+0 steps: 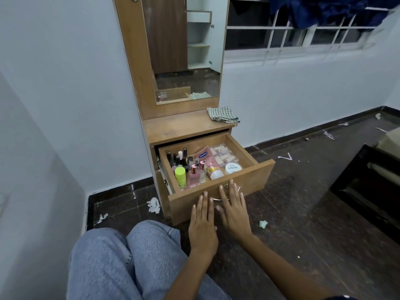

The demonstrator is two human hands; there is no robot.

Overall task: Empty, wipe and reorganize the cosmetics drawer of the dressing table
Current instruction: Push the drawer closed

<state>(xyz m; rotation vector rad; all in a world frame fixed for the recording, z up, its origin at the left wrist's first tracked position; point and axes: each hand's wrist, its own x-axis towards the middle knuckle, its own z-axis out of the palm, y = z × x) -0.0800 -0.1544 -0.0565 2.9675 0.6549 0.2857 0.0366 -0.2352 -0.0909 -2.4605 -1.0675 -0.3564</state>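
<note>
Here, at centre frame, the open wooden drawer (218,191) of the narrow wood-laminate dressing table (184,128) stands pulled fully out, filled with cosmetics: dark nail-polish bottles (178,158) at its upper left, a neon-yellow capped tube (180,175) and pink glass perfume bottles (195,173) at lower left, a pink Vaseline sachet (204,155), a clear packet of pale pieces (223,155) and a white round jar (232,168) toward the right. Both hands are flat with fingers straight and spread, gripping nothing; the left hand (203,221) and right hand (233,211) lie over the drawer front, the right covering the metal ring handle (226,187). The glass bottles are probably fragile and smooth, best lifted singly by the body; sachet and packet seem light and limp. A green checked cloth (223,114), folded, soft, lies on the tabletop, upper right of the drawer.
</note>
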